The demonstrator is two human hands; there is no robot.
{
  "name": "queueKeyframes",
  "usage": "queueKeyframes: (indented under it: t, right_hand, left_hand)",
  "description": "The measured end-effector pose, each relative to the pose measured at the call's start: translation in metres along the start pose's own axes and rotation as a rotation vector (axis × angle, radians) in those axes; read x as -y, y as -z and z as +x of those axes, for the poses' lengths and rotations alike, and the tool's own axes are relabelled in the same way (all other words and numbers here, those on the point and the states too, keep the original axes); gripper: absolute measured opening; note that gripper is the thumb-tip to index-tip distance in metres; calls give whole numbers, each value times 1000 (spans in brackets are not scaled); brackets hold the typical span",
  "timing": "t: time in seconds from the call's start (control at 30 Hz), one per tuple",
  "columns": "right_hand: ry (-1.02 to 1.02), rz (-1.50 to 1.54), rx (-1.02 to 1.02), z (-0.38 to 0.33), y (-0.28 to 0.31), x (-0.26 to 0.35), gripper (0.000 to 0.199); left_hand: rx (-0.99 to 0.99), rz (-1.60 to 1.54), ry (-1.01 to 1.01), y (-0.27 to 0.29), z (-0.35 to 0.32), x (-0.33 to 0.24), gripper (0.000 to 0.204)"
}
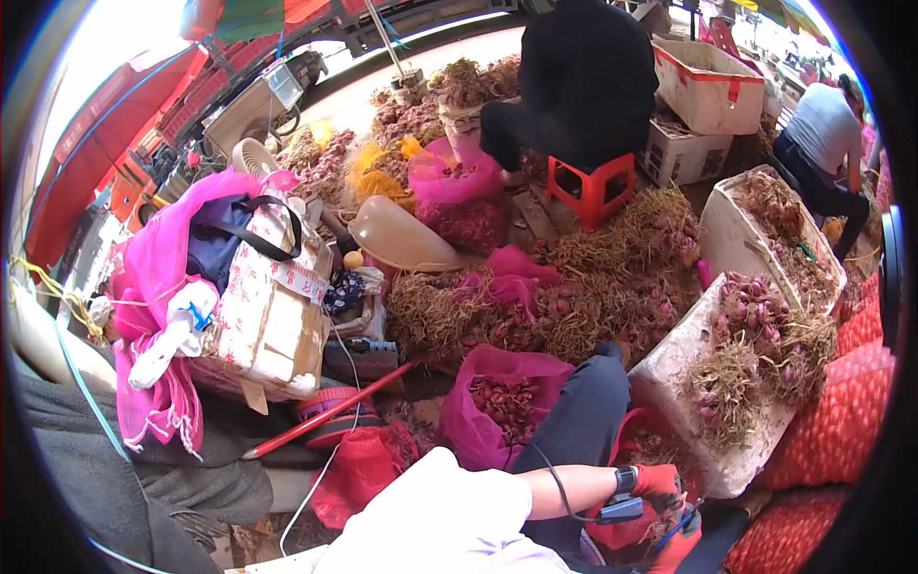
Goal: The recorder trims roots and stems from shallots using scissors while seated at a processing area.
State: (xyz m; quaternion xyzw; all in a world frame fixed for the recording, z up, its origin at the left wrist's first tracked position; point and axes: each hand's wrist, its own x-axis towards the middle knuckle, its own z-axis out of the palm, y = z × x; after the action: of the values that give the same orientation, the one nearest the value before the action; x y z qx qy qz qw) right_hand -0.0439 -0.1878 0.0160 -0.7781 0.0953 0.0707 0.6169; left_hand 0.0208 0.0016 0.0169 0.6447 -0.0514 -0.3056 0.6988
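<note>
My left hand (pixel 660 483), in a red and grey work glove, is closed at the lower right above a red basin (pixel 639 435). What its fingers grip is mostly hidden; dry shallot stalks (pixel 655 531) show just below. Close beside it, my right hand (pixel 677 550), gloved in the same red, holds a slim tool with a blue handle (pixel 674 529); its exact kind is unclear. A white foam box (pixel 660 383) heaped with bunched shallots (pixel 751 316) stands right beside the hands. Left of my leg, a pink mesh bag (pixel 459 421) holds loose shallots (pixel 505 402).
Bunched shallots with dry tops (pixel 593 277) cover the ground ahead. Someone in black (pixel 588 77) sits on a red stool (pixel 591 187); another person (pixel 824 134) sits at far right. Red mesh sacks (pixel 832 421) lie right. A taped carton (pixel 273 325) and a red pole (pixel 335 409) are left.
</note>
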Motion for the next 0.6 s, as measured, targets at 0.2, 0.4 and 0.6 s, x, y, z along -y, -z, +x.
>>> queueKeyframes:
  t: [0.2,0.4,0.6]
  right_hand:
    - [-200,236,-30,-15,-10,52,17]
    - [-194,334,42,-16,-5,42,23]
    - [-286,1181,438,-7,14,17,30]
  left_hand:
    - [97,-329,43,-5,-3,-18,14]
    - [-99,86,-103,-15,8,-5,17]
    - [168,377,-661,-2,-3,-9,12]
